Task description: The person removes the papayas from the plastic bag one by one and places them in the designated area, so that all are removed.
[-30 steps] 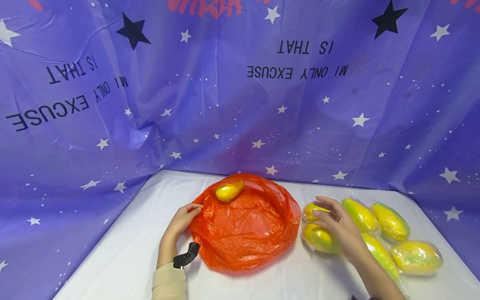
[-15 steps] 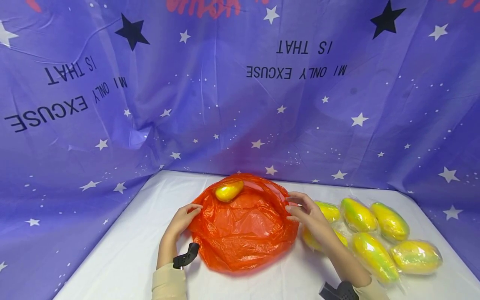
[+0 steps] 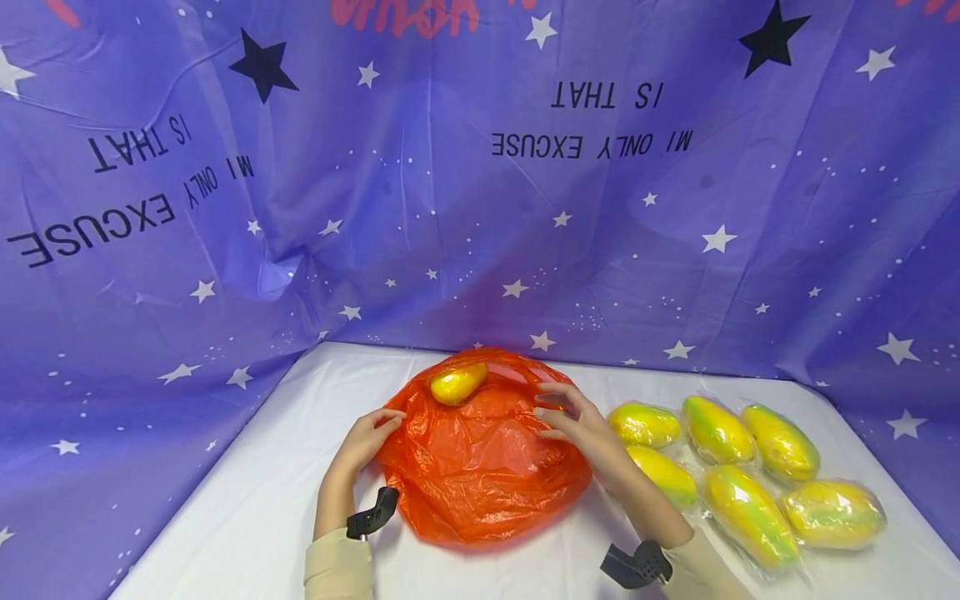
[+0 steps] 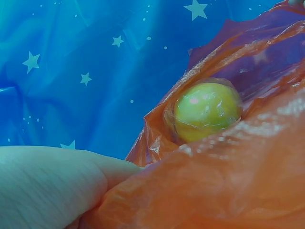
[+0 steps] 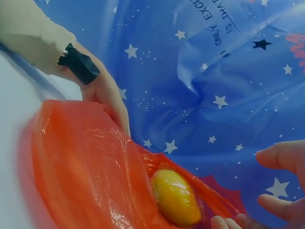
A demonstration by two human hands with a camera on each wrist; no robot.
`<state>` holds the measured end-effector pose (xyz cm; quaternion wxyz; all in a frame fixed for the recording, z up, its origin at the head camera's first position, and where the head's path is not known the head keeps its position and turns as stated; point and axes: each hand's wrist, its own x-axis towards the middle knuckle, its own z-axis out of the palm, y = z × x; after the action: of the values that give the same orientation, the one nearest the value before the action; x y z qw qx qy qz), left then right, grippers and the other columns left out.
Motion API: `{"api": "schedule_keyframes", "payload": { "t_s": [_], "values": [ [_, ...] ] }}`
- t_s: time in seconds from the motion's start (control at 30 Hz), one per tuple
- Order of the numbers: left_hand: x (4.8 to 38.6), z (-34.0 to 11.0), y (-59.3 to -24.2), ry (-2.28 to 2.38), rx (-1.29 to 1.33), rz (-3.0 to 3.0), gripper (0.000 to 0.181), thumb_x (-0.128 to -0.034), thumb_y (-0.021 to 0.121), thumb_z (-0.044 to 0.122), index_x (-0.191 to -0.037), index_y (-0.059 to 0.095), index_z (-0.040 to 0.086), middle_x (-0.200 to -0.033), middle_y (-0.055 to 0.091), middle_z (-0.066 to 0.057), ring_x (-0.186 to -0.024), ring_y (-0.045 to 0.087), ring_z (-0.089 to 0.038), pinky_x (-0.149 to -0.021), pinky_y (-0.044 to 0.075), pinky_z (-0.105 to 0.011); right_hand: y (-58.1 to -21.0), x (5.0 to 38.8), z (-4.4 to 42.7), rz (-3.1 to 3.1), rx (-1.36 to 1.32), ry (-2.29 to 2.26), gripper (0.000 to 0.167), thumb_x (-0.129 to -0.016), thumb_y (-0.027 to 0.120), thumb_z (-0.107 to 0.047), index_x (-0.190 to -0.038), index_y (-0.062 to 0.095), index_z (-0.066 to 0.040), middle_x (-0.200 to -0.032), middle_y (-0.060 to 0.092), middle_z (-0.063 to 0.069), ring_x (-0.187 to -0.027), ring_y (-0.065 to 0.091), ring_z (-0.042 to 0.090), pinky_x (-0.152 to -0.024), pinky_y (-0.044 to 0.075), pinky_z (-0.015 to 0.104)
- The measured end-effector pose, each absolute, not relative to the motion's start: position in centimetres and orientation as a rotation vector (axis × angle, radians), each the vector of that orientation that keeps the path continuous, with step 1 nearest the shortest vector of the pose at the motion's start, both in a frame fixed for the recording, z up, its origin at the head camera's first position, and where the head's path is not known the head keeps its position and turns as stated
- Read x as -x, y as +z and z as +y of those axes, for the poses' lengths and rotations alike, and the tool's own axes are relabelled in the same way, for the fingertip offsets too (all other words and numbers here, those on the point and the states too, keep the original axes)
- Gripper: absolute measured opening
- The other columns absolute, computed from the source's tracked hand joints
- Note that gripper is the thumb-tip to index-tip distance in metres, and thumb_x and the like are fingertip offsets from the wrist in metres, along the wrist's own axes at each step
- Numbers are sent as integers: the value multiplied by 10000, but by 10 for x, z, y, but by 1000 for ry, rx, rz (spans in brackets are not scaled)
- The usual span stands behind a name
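A red plastic bag (image 3: 480,492) lies with its mouth spread on the white table. Inside, near its far rim, rests a yellow mango (image 3: 459,383) in clear wrap, also visible in the left wrist view as a rounded yellow-green mango (image 4: 207,112). My left hand (image 3: 366,442) pinches the bag's left rim between thumb and fingers. Over the bag's right side hovers my right hand (image 3: 581,425), its fingers apart and holding nothing. In the right wrist view its fingers (image 5: 281,157) are spread near the bag's rim; whether any touches the plastic I cannot tell.
Several wrapped yellow-green mangoes, among them a nearer one (image 3: 750,512) and a far one (image 3: 780,442), lie to the right of the bag. A purple star-printed cloth (image 3: 480,208) hangs behind the white table (image 3: 247,500).
My right hand has moved left, from above the loose mangoes to over the bag's right side. The left hand keeps its grip on the rim, and the mango inside the bag stays put.
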<state>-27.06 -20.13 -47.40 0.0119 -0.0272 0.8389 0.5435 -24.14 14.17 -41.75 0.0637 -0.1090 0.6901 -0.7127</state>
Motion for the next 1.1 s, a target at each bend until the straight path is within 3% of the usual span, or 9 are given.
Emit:
{"api": "schedule_keyframes", "payload": {
  "t_s": [0.73, 1.1],
  "values": [
    [270, -201, -473, 1687, 78, 2618, 282, -984, 533, 156, -1168, 636, -31, -1247, 571, -218, -1122, 519, -333, -958, 395, -477, -421, 277, 103, 2133, 358, -1944, 494, -915, 667, -174, -1358, 504, -26, -1326, 495, 212, -1098, 577, 404, -901, 462, 533],
    [269, -200, -471, 1688, 88, 2613, 288, -989, 525, 156, -1175, 631, -36, -1250, 568, -225, -1112, 523, -335, -955, 404, -474, -426, 301, 88, 2049, 291, -1964, 514, -914, 636, -132, -1370, 458, 24, -1257, 526, 214, -1155, 502, 466, -897, 472, 530]
  ]
}}
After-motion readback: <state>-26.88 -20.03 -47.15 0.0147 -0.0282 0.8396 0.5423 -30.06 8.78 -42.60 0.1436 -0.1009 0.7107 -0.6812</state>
